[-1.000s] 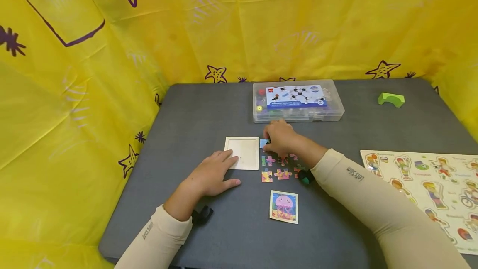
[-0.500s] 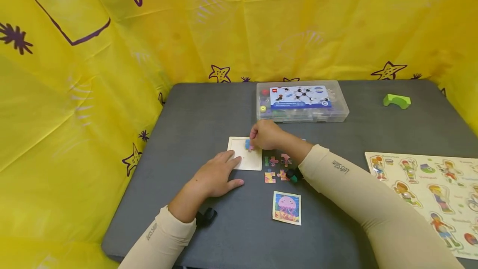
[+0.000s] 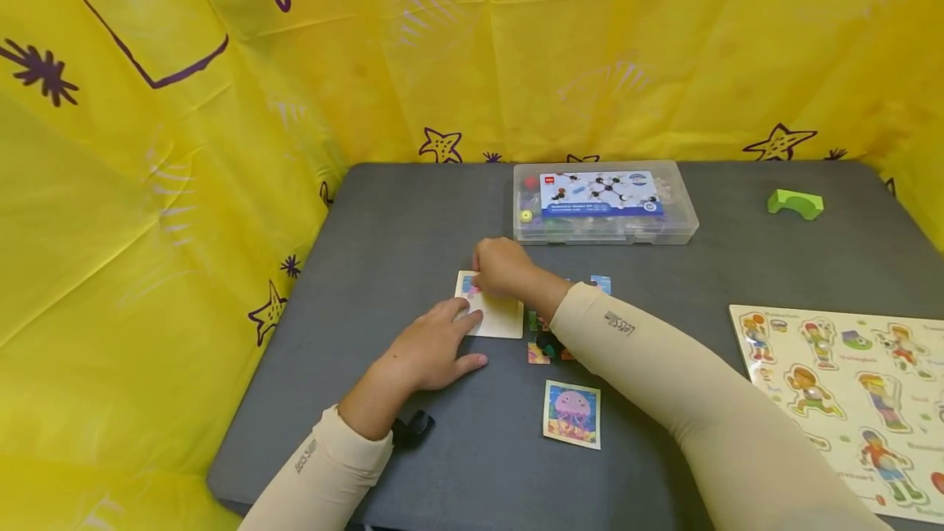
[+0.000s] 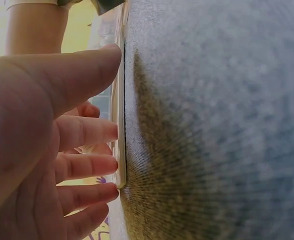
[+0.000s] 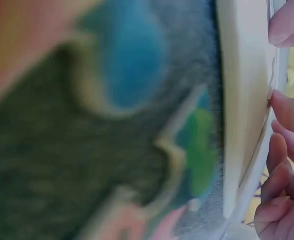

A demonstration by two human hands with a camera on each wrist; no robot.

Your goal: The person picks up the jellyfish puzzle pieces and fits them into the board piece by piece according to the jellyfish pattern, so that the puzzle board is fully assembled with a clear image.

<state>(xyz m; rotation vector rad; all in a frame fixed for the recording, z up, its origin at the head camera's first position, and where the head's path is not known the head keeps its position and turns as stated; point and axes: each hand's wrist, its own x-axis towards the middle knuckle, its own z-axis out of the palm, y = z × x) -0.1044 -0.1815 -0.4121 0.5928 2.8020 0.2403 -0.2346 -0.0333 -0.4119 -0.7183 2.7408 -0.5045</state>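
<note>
With my right hand (image 3: 503,266) I pinch a blue-and-pink jigsaw piece (image 3: 469,286) at the 10 o'clock corner of a pale, square puzzle tray (image 3: 503,319). My knuckles cover part of the piece; from the right wrist view, 2 of my fingertips meet at its thin edge, and I cannot tell whether it lies fully flat. The other fingers of that hand are curled in towards the palm.

My left hand (image 3: 437,347) is spread at the tray's 8 o'clock side, palm down. Its foremost fingertips rest on the tray, and its thumb points off to 3 o'clock, apart from the tray's near edge.

Taking the tray as the middle of the dial, a yellow-orange jigsaw piece (image 3: 538,353) lies just beside it at 4 o'clock, and a light blue jigsaw piece (image 3: 601,283) near 3 o'clock. More pieces between them are partly hidden under my right forearm. A jellyfish picture card (image 3: 572,415) lies at 5 o'clock.

At 2 o'clock, towards the back of the grey table (image 3: 649,482), is a clear plastic molecular model kit box (image 3: 605,203). Well beyond it, near the far right corner, stands a green arch block (image 3: 796,204). A sports-figure puzzle board (image 3: 843,388) lies between 3 and 4 o'clock.
</note>
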